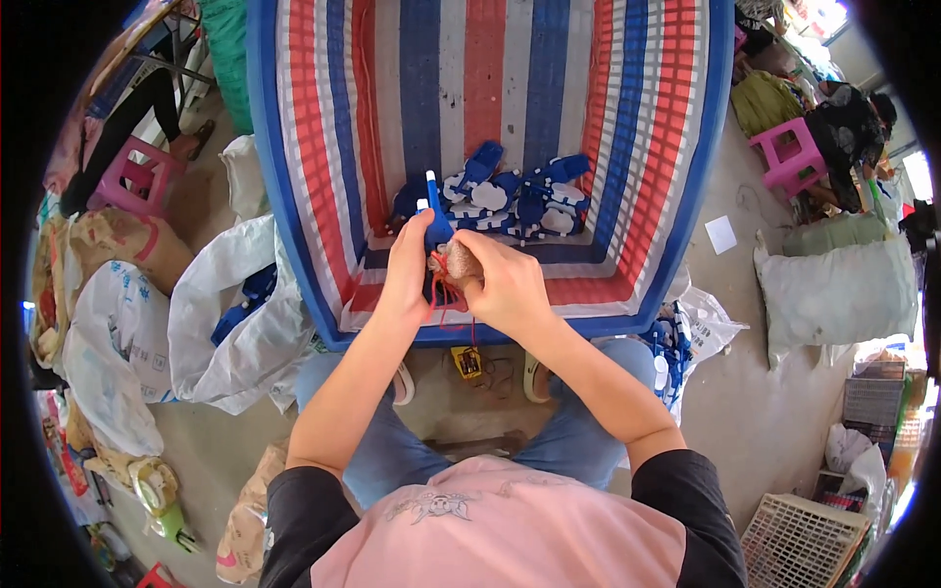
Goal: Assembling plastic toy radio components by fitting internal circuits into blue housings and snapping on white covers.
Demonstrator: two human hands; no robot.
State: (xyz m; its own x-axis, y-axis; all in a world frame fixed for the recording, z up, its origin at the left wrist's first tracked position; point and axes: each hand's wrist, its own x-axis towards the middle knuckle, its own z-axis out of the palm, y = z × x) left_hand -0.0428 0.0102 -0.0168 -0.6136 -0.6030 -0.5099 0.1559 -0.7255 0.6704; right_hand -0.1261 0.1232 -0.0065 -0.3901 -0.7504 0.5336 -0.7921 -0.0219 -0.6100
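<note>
Over the near edge of a large blue crate (723,118), both my hands work close together. My left hand (404,269) is closed round a blue plastic part (434,218) with white tips, which points away from me. In the fingers of my right hand (510,286) is a brown, rough-looking rounded piece (463,262), pressed up beside the blue part. Red wires (449,289) bunch between the hands and hang down; my fingers partly hide where they join. Farther inside the crate lies a heap of similar blue and white parts (529,201).
A striped red, white and blue sheet (485,78) lines the crate. Below its near edge sits a small yellow device (467,362). White sacks (118,333) stand at left, a stuffed sack (833,294) at right. Pink stools (789,157) and other people are farther off.
</note>
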